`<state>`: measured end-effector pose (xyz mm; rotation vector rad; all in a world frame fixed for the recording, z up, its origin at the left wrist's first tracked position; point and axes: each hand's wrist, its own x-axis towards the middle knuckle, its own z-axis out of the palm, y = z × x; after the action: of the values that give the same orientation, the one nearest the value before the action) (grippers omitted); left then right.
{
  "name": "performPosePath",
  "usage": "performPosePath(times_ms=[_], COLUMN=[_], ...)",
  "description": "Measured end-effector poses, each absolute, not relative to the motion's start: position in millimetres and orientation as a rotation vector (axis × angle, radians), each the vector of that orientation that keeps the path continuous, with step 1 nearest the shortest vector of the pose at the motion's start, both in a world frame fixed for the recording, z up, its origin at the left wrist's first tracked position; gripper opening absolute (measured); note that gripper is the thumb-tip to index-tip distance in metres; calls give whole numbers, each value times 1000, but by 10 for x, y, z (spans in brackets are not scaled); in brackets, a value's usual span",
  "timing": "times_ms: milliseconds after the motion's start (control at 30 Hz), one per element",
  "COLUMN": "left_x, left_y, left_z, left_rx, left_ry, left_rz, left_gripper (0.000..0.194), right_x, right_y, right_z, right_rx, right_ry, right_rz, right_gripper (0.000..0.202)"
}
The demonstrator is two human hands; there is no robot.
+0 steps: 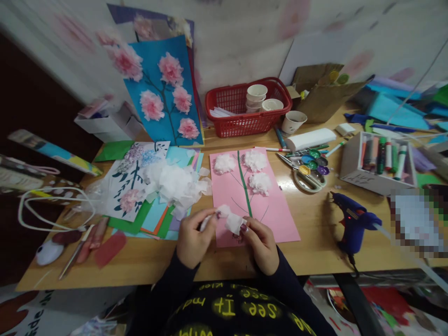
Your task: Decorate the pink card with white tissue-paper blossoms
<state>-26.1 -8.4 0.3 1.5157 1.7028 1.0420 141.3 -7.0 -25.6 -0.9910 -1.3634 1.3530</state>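
My left hand (pixel 194 235) pinches a crumpled bit of white tissue paper (pixel 221 211) between thumb and fingers. My right hand (pixel 261 242) grips another white tissue paper piece (pixel 234 223) close beside it; whether the two pieces are joined I cannot tell. Both hands are over the lower edge of a pink sheet (pixel 280 219). On that sheet runs a green stem (pixel 244 179) with thin drawn branches, and three fluffy white paper flowers (pixel 255 160) sit near its top. A loose heap of white tissue pieces (pixel 175 182) lies left of the sheet.
A blue glue gun (pixel 353 221) with a lit red light stands at right. Scissors (pixel 310 181), a paint palette (pixel 313 161) and a marker box (pixel 367 172) lie behind it. A red basket (pixel 241 123) holds paper cups. A blue picture with pink flowers (pixel 164 93) leans at the back.
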Motion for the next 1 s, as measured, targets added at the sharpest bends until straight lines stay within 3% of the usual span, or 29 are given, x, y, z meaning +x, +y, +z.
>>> performPosePath(times_ms=[167,467,833,1000], left_x=[-79,-151,-561,-931], left_y=[-118,-105,105,277], left_z=[70,46,-68,1], left_rx=[1522,1450,1110,1379], left_ry=[1422,1502,1881,2332], left_rz=[883,870,1120,1150], left_gripper=[29,31,36,43], right_x=[1417,1408,1415,1391], right_y=[-75,-76,-59,-56], right_z=[-241,-223,-272,-291], right_rx=[-999,-963,-983,-1044], right_ry=[-1468,-1420,-1304,-1239], right_rz=[1305,1353,1415,1411], right_gripper=[29,29,31,33])
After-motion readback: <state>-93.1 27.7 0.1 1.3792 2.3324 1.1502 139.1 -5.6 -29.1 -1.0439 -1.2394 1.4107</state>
